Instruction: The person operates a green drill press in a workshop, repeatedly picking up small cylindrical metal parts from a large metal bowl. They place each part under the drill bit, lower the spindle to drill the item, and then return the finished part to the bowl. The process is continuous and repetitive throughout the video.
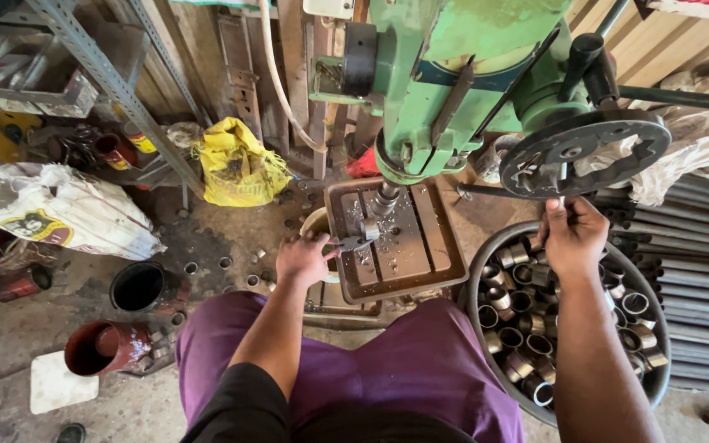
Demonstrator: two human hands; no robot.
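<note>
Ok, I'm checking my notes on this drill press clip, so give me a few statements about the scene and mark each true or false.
1. The right hand grips the handle of the black feed wheel. True.
2. The left hand rests on the purple lap. False: it holds a small metal piece on the drill table, under the spindle.
3. The round tub under the right arm holds short metal rings. True.
4. The drill press body is painted red. False: it is green.
5. A yellow bag sits on the floor behind the table. True.
</note>
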